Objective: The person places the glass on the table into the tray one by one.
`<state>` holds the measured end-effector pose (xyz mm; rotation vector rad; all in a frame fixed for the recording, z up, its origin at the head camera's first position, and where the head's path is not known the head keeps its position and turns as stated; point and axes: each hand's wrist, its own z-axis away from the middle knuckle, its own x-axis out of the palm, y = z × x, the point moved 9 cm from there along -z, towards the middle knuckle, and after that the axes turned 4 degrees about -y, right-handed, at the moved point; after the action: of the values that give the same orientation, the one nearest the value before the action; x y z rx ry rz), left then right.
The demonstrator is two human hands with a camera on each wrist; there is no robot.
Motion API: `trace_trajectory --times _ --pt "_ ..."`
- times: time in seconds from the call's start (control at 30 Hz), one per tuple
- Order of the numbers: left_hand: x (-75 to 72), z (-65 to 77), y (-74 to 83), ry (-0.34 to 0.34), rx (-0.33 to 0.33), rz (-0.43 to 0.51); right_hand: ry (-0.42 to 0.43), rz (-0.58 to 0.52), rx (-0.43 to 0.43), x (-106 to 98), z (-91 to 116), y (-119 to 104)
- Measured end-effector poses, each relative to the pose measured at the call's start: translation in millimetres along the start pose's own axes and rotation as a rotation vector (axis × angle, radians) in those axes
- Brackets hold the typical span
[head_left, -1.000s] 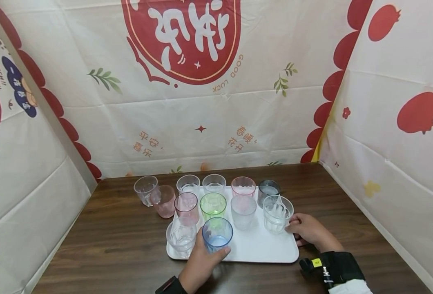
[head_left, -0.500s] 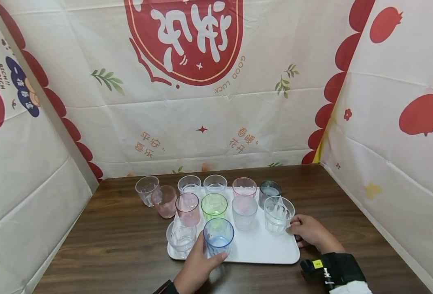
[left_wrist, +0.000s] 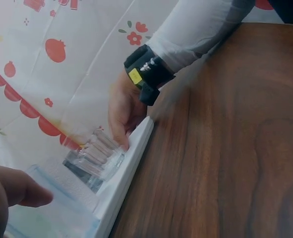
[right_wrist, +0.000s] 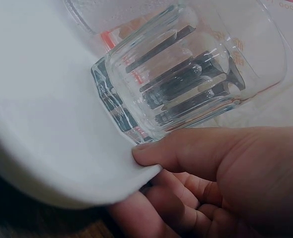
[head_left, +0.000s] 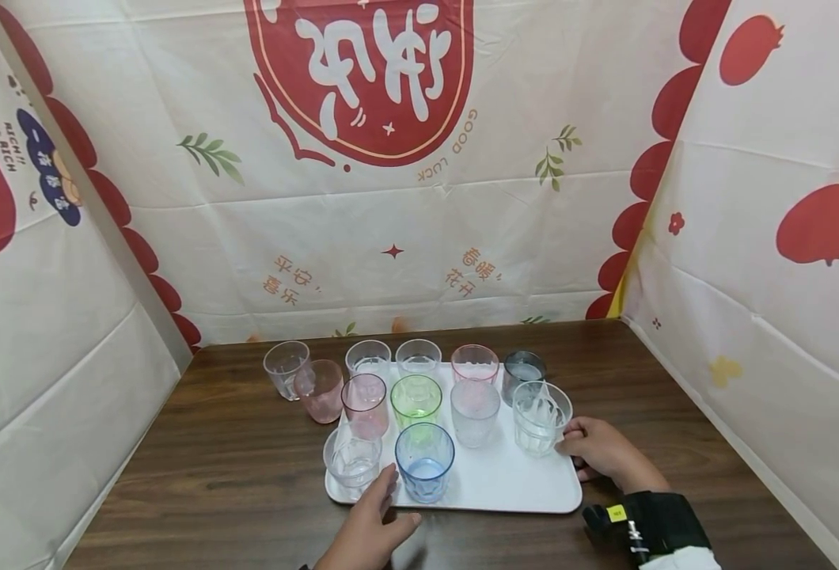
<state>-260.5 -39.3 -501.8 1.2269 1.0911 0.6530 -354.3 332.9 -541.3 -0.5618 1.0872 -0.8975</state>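
A blue glass [head_left: 425,467] stands upright near the front edge of the white tray [head_left: 505,483]. Just in front of it is my left hand [head_left: 370,526], its thumb and fingers spread apart and holding nothing. My right hand [head_left: 608,453] grips the tray's right rim, thumb on top and fingers curled underneath, as the right wrist view shows. Close to that thumb sits a clear ribbed glass [right_wrist: 171,79]. Behind the blue glass stand a green glass [head_left: 416,400] and a frosted glass [head_left: 474,416]. A clear glass [head_left: 352,459] occupies the tray's front left.
Along the tray's back are clear glasses, a pink-rimmed glass [head_left: 474,364] and a dark grey glass [head_left: 522,376]. A pink glass [head_left: 320,396] and another clear glass [head_left: 286,370] stand on the wooden table [head_left: 234,475] left of the tray. Printed cloth walls enclose three sides.
My left hand has let go of the blue glass and drawn back toward the near side. The glass stays on the tray. My right hand keeps its grip on the rim.
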Motion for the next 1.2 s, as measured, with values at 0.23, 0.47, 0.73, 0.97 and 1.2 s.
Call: trace_trajectory --times 0.23,0.47,0.73,0.97,1.2 --pt "-16.7 11.5 -4.4 -0.101 0.029 0.003 0.008 -0.01 -0.025 0.8 0.6 -1.6" --pt "-34.7 15.4 -2.4 -0.227 0.08 0.03 0.0 -0.009 -0.009 1.6 -0.3 0.7" --pt "-74.0 19.6 -13.4 -0.296 -0.032 0.062 0.003 -0.01 -0.008 -0.1 0.9 -1.9" --pt "-132.6 14.8 -28.9 -0.176 -0.111 0.099 0.003 -0.002 -0.005 0.1 1.0 -3.2" --pt "-190.0 2.2 -55.8 0.06 -0.191 0.113 0.004 -0.002 -0.002 0.5 0.4 -2.2"
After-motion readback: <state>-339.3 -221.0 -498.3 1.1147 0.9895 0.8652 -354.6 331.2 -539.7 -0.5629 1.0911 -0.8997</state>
